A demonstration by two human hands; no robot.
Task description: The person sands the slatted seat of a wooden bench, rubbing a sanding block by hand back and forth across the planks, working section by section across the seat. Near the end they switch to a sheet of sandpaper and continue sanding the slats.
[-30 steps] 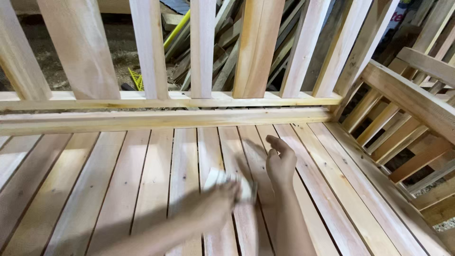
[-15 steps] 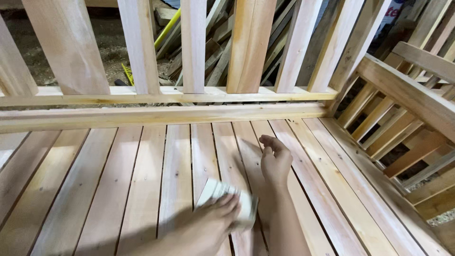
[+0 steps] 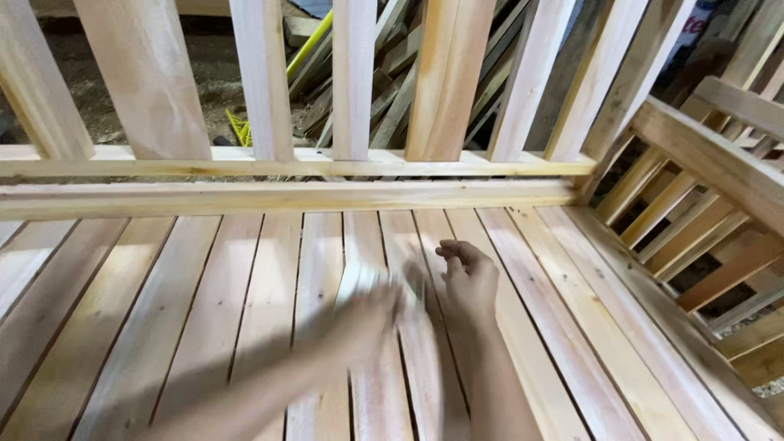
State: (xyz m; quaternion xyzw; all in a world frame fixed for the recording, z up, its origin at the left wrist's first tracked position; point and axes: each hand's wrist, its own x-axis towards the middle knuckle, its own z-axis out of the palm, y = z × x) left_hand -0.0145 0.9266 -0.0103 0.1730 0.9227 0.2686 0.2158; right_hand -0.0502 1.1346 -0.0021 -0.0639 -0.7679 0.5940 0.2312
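Sanding the slatted seat [image 3: 245, 310] here. Left hand [image 3: 367, 318] is a motion blur, fingers seemingly wrapped over a pale sanding pad [image 3: 359, 282] on the middle slats, though I can't tell how tightly. Right hand [image 3: 469, 278], at 3 o'clock from the pad, rests loosely curled, holding nothing. I'd keep strokes along the grain, pressure even, pad flat across gaps.

A single head-worn camera looks steeply down and forward from close above the slatted wooden bench seat [image 3: 204, 310], facing its upright back rails [image 3: 351, 82], with the side rail [image 3: 719, 163] at the right edge.
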